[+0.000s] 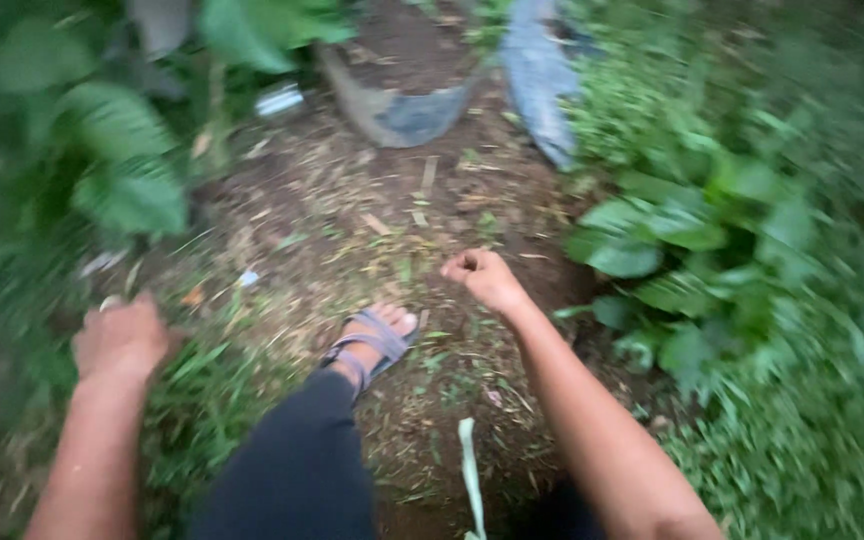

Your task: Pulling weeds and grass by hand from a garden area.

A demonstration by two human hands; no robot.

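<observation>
Walking step: both fists, left hand and right hand, are closed on nothing visible; sandalled foot between them.

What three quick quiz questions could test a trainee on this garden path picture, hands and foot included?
1. True or false: the right hand is closed in a fist.
2. What is on the foot? A) grey strap sandal B) rubber boot C) nothing
3. Which hand is nearer the broad-leaved plant?

Key:
1. True; what it grips, if anything, is too blurred to tell.
2. A
3. The right hand; the left hand is over the grass on the other side of the bare soil.
</observation>
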